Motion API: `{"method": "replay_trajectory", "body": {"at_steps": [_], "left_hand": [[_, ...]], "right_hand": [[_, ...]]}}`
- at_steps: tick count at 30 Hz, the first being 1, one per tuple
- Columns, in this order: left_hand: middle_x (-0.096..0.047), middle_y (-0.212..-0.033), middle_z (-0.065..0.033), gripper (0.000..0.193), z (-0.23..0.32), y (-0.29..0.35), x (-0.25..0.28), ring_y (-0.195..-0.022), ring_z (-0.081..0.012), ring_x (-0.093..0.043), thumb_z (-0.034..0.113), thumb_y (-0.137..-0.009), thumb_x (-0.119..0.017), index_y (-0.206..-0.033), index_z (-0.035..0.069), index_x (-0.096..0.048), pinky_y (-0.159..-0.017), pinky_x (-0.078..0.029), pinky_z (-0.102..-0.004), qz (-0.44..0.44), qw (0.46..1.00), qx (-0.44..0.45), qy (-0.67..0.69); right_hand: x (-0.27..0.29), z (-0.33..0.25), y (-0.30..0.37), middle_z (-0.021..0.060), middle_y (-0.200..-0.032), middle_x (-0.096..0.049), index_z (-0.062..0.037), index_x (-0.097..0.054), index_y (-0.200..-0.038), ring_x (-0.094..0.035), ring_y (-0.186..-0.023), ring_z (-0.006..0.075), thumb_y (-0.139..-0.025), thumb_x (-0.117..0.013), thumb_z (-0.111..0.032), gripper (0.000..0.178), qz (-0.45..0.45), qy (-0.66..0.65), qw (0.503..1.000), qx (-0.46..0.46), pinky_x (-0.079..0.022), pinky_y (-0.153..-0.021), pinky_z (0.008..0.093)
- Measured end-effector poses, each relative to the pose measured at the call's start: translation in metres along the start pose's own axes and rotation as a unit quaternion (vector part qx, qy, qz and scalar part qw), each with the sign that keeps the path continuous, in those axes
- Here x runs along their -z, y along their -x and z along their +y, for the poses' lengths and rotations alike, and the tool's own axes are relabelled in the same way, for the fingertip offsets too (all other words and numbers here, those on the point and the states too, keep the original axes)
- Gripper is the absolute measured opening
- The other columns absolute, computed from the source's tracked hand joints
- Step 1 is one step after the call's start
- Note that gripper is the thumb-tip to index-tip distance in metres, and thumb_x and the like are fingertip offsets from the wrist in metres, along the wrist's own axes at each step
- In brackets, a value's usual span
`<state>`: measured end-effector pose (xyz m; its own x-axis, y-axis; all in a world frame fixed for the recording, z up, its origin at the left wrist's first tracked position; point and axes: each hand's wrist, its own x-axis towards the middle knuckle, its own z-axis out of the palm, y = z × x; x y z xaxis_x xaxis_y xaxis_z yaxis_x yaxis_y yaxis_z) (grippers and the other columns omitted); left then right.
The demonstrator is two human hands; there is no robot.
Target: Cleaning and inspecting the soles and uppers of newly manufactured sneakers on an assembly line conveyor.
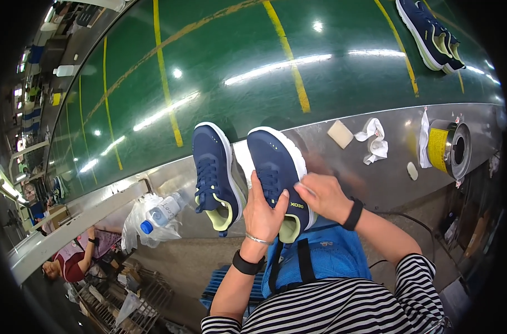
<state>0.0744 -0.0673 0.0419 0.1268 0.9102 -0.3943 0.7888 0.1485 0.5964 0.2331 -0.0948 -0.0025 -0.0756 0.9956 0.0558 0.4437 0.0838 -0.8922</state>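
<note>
A navy sneaker [268, 148] with a white sole and pale green lining is tilted toe-away in front of me. My left hand [262, 216] grips it around the lacing and collar, thumb along the near side. At its right side, my right hand [327, 197] is curled with the fingers drawn in against the upper, near the heel. Whether anything sits in those fingers is hidden. The matching sneaker [210, 158] rests just to the left, on the metal ledge [312, 139] and the belt's edge, with neither hand touching it.
Beyond the ledge runs a green conveyor belt [209, 72] with yellow lines; another navy pair [432, 36] lies far right. On the ledge are a beige block [340, 134], crumpled white cloth [374, 139] and a metal can [448, 147]. A blue-capped bottle [161, 214] hangs left. A co-worker [72, 261] is beyond.
</note>
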Motion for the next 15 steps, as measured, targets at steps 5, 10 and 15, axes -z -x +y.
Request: {"method": "replay_trajectory", "body": {"at_steps": [5,10,15], "left_hand": [[-0.055,-0.103,-0.0243,0.074,0.006,-0.004,-0.003,-0.088,-0.0358,-0.058,0.025,-0.077,-0.063,-0.132,-0.007,-0.024,-0.073,-0.047,-0.0382,-0.013,1.0,0.005,-0.007],[-0.054,-0.101,-0.0237,0.078,-0.002,-0.003,-0.004,-0.083,-0.038,-0.058,0.028,-0.077,-0.062,-0.134,-0.005,-0.021,-0.067,-0.048,-0.0407,-0.002,1.0,-0.02,-0.018],[-0.055,-0.107,-0.0252,0.072,0.012,-0.004,-0.004,-0.095,-0.035,-0.057,0.022,-0.077,-0.063,-0.132,-0.008,-0.026,-0.079,-0.045,-0.0359,-0.021,0.999,0.015,-0.031]], "right_hand": [[-0.003,-0.002,-0.021,0.01,-0.064,-0.05,-0.0039,-0.049,-0.073,-0.054,-0.059,0.029,-0.079,-0.059,-0.01,0.013,0.052,0.014,0.999,0.009,-0.042,-0.051,0.0374],[0.004,-0.002,-0.002,0.0105,-0.065,-0.05,-0.0036,-0.049,-0.073,-0.054,-0.059,0.0292,-0.08,-0.058,-0.01,0.013,0.025,0.004,1.0,-0.003,-0.042,-0.052,0.0379],[-0.003,0.003,-0.029,0.0108,-0.064,-0.05,-0.0039,-0.05,-0.074,-0.054,-0.059,0.0301,-0.08,-0.058,-0.009,0.011,0.079,0.008,0.996,0.034,-0.043,-0.052,0.0385]]}}
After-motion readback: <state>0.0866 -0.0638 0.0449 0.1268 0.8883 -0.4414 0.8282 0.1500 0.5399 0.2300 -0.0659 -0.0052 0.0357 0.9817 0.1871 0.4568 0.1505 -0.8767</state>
